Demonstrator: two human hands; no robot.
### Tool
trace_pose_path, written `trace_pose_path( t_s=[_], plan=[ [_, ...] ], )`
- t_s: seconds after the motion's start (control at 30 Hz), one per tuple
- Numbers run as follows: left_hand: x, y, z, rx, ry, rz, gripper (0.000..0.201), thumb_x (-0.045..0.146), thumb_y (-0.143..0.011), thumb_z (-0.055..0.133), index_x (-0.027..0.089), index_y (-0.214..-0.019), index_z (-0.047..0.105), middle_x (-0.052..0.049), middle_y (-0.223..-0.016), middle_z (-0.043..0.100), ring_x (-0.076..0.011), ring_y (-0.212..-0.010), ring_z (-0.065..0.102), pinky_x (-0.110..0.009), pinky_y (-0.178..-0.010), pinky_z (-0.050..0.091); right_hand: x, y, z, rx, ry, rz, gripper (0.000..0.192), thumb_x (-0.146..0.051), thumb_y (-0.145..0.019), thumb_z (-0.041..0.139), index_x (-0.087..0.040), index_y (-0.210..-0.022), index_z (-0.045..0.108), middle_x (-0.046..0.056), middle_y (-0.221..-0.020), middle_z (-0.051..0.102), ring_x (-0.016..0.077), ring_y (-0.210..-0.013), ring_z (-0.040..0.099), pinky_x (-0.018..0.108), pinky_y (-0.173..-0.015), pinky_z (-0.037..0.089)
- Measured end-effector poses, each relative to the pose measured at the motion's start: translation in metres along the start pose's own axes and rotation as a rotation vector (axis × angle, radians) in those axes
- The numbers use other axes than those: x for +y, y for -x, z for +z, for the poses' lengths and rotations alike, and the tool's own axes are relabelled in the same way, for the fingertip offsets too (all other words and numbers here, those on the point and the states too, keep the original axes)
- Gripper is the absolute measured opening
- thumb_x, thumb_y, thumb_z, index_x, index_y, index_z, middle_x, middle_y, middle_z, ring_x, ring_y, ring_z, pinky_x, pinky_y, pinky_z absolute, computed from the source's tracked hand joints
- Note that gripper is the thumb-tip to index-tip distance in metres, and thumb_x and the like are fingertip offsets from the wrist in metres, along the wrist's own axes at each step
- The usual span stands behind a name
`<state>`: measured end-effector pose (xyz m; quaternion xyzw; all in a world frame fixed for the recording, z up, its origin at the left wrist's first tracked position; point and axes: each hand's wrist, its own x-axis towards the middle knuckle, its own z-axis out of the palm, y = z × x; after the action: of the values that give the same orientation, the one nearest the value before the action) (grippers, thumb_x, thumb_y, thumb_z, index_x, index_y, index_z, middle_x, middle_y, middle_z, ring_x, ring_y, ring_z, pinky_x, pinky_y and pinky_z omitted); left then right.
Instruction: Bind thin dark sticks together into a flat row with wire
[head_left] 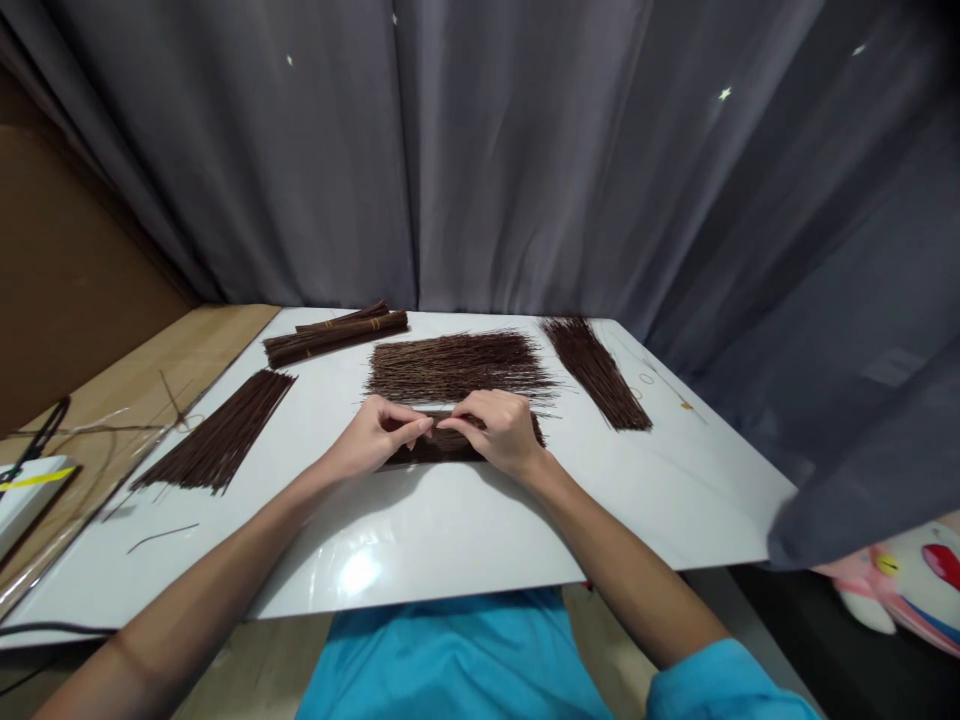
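A small bundle of thin dark brown sticks (442,446) lies crosswise on the white table (450,530), right in front of me. My left hand (375,435) and my right hand (499,428) both rest on top of it, fingertips meeting at the middle and pinching the sticks. Just behind the hands a wide loose pile of the same sticks (457,366) is spread out flat.
More sticks lie in a fan at the left (221,435) and at the right (596,370). Two tied bundles (334,335) sit at the back left. One stray stick (161,538) lies near the left edge. Grey curtain behind; a plush toy (911,585) lower right.
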<state>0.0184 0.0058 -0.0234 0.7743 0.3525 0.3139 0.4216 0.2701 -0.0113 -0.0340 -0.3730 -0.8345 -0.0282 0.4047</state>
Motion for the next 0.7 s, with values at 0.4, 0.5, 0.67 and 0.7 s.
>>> trace_pose_path(
  t_s=[0.4,0.5,0.67,0.7],
  plan=[
    [0.0007,-0.0010,0.0042,0.026,-0.106,0.043,0.046,0.047,-0.103,0.062,0.013,-0.078,0.080,-0.004,-0.065,0.065,-0.0142,-0.060,0.052,-0.025,-0.055,0.037,0.0030,-0.0032,-0.0012,-0.013,-0.091,0.108,0.027,-0.042,-0.098,0.079,-0.022,-0.080,0.073,0.002,-0.082,0.079,0.0178,-0.072,0.068,0.031,-0.072,0.046],
    [-0.0006,-0.0006,0.0049,0.010,-0.109,0.015,0.047,0.047,-0.104,0.060,0.013,-0.076,0.077,-0.003,-0.065,0.063,-0.0132,-0.058,0.050,-0.025,-0.054,0.036,0.0041,-0.0036,-0.0019,-0.025,-0.125,0.113,0.026,-0.042,-0.097,0.079,-0.022,-0.082,0.075,0.003,-0.083,0.079,0.0181,-0.074,0.069,0.031,-0.072,0.047],
    [0.0026,0.0016,0.0072,-0.007,-0.207,0.033,0.046,0.046,-0.108,0.054,0.015,-0.084,0.078,-0.004,-0.073,0.067,-0.0158,-0.066,0.056,-0.027,-0.063,0.040,0.0050,-0.0036,-0.0021,-0.055,-0.170,0.155,0.023,-0.040,-0.097,0.080,-0.022,-0.083,0.075,0.002,-0.084,0.079,0.0173,-0.076,0.070,0.028,-0.070,0.047],
    [0.0035,0.0022,0.0078,0.003,-0.240,0.049,0.044,0.046,-0.109,0.053,0.017,-0.091,0.080,-0.004,-0.078,0.069,-0.0169,-0.070,0.059,-0.027,-0.066,0.041,0.0047,-0.0036,-0.0020,-0.055,-0.174,0.167,0.022,-0.040,-0.097,0.080,-0.022,-0.083,0.075,0.002,-0.085,0.080,0.0169,-0.075,0.071,0.027,-0.070,0.047]
  ],
)
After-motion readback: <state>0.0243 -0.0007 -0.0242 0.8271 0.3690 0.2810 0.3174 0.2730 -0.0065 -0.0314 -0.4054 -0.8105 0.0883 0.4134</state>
